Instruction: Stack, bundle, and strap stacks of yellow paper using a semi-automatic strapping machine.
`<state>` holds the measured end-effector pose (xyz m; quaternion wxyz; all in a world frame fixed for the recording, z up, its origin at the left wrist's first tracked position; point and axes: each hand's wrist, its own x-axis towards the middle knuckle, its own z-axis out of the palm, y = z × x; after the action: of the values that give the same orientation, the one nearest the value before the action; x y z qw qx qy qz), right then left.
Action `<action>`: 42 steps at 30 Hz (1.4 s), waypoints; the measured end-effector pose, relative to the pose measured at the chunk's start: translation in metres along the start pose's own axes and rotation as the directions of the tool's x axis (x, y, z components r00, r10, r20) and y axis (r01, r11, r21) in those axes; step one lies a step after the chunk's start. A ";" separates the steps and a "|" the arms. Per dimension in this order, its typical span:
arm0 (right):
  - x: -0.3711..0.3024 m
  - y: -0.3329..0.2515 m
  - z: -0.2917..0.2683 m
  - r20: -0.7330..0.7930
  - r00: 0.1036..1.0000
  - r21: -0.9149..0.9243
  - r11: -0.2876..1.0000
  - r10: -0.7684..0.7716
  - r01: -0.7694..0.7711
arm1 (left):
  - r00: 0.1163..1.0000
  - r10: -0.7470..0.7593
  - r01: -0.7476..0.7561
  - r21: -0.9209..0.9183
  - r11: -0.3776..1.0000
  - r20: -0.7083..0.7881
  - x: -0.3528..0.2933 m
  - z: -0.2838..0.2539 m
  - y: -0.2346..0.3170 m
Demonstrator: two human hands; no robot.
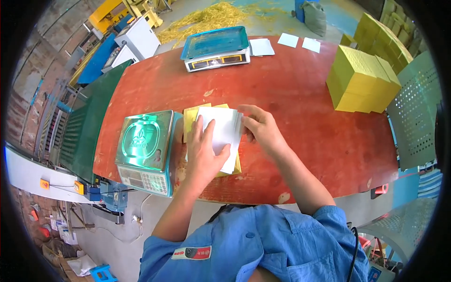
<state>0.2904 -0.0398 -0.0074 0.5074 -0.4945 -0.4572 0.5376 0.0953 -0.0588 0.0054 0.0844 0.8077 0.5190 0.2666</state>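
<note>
A stack of white paper sheets (220, 123) lies at the table's near middle, its right edge slightly fanned. Yellow sheets (191, 114) show from under it at the top left and along the bottom. My left hand (206, 152) rests on the white stack with its fingers spread. At the stack's upper right edge, my right hand (264, 128) is curled, with thumb and forefinger pinching the sheets' edges. Its other fingertips are partly hidden. Just left of the paper stands a digital scale (145, 138) with a shiny metal plate and a keypad.
A second scale (216, 44) with a blue tray stands at the red table's (291, 94) far edge. White paper piles (261, 47) lie beside it. Stacked yellow blocks (359, 80) occupy the right side, near a perforated grey panel (418, 117). Yellow shreds (202, 21) cover the floor beyond.
</note>
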 end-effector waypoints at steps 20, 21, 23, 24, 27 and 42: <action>0.018 -0.019 0.031 0.087 0.661 -0.671 0.447 -0.745 0.592 | 0.999 0.033 -0.034 0.160 0.987 0.005 0.001 -0.003 0.004; 0.022 -0.019 0.030 0.111 0.732 -0.625 0.525 -0.672 0.577 | 0.999 0.052 -0.052 0.143 0.988 0.007 0.005 -0.006 0.008; 0.019 -0.024 0.038 0.088 0.836 -0.430 0.737 -0.541 0.522 | 0.998 0.055 -0.055 0.110 0.992 -0.001 0.004 -0.017 0.000; 0.016 -0.027 0.041 0.098 0.919 -0.235 0.888 -0.382 0.395 | 0.999 0.053 -0.052 0.091 0.995 -0.010 0.004 -0.020 -0.006; 0.013 -0.015 0.021 0.107 0.987 0.239 0.967 -0.121 0.092 | 0.998 0.054 -0.058 -0.095 0.994 -0.043 0.010 -0.015 -0.007; -0.005 -0.011 0.023 0.147 0.988 0.357 0.934 -0.050 -0.005 | 0.992 -0.108 0.127 -0.441 0.888 0.069 0.006 -0.022 -0.026</action>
<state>0.2684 -0.0436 0.0064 0.5581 -0.3461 -0.3954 0.6422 0.0654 -0.0448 0.0149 0.2935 0.7396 0.4905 0.3554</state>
